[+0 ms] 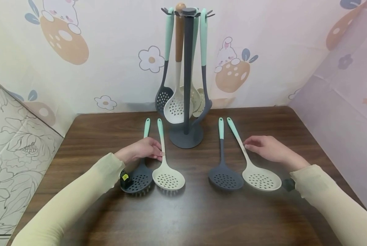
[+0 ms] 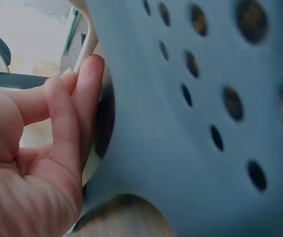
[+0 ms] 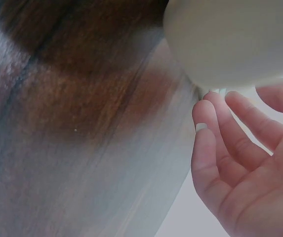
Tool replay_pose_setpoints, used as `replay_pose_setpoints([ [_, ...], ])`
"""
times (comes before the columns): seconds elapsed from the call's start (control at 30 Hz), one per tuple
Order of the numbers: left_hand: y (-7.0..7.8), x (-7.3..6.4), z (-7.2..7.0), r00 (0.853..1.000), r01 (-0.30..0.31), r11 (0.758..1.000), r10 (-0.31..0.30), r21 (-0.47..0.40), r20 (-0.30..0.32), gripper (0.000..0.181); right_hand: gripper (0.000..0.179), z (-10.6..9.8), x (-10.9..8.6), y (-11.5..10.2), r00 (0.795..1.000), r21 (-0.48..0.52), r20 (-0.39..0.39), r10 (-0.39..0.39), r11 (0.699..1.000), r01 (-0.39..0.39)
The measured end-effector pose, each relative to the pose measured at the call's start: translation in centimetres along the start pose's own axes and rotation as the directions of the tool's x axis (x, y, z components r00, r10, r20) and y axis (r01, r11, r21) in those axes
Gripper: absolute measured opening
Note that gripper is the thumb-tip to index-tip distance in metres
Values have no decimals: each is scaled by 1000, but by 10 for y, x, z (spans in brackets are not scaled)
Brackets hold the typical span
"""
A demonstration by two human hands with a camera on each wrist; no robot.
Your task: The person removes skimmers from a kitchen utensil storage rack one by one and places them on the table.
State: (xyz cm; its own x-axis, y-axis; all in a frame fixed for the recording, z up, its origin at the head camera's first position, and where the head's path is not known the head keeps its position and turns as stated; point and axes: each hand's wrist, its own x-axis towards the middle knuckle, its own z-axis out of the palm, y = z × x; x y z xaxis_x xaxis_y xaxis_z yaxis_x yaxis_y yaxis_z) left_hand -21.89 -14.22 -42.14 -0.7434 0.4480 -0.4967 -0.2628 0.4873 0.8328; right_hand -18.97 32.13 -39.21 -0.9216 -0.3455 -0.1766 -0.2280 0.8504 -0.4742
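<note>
In the head view my left hand (image 1: 146, 149) reaches over a dark grey skimmer (image 1: 142, 176) and pinches the handle of a cream skimmer (image 1: 168, 178) beside it. The left wrist view has the dark perforated head (image 2: 146, 128) close up, with the curled fingers (image 2: 64, 113) next to it. On the other side, my right hand (image 1: 268, 147) holds its fingertips at the handle of a second cream skimmer (image 1: 261, 177); contact is unclear. Loosely bent fingers (image 3: 240, 143) show below its pale head (image 3: 230, 44) in the right wrist view. Another dark grey skimmer (image 1: 226, 177) lies left of it.
A dark utensil stand (image 1: 188, 75) at the back centre carries several hanging utensils, among them a white skimmer (image 1: 175, 108) with a brown handle. The brown wooden table (image 1: 183, 218) meets a patterned cloth (image 1: 116, 68) behind.
</note>
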Motion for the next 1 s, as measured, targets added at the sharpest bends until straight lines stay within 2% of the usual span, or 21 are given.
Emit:
replay_pose_setpoints([
  [0.13,1,0,0,1000,15,1000,-15,-24,9,14,31,0,0,0,1000,5,0,4,1000,-4],
  [0.37,4,-1,2,999,-13,998,15,63,-30,12,31,1,-1,0,1000,8,2,7,1000,-7],
  [0.57,8,-2,4,999,-1,990,8,138,-53,11,31,0,-1,0,1000,4,6,-6,1000,6],
  [0.67,10,-4,4,999,6,987,2,162,-47,10,32,-1,-2,-1,1000,2,3,-7,1000,7],
  [0.9,10,-7,0,1000,8,990,-8,144,0,13,33,-6,-1,-5,1000,2,6,-10,1000,10],
  [1.0,13,-13,-4,1000,-20,985,22,169,-9,16,33,-10,2,-9,1000,-4,1,-23,1000,23],
])
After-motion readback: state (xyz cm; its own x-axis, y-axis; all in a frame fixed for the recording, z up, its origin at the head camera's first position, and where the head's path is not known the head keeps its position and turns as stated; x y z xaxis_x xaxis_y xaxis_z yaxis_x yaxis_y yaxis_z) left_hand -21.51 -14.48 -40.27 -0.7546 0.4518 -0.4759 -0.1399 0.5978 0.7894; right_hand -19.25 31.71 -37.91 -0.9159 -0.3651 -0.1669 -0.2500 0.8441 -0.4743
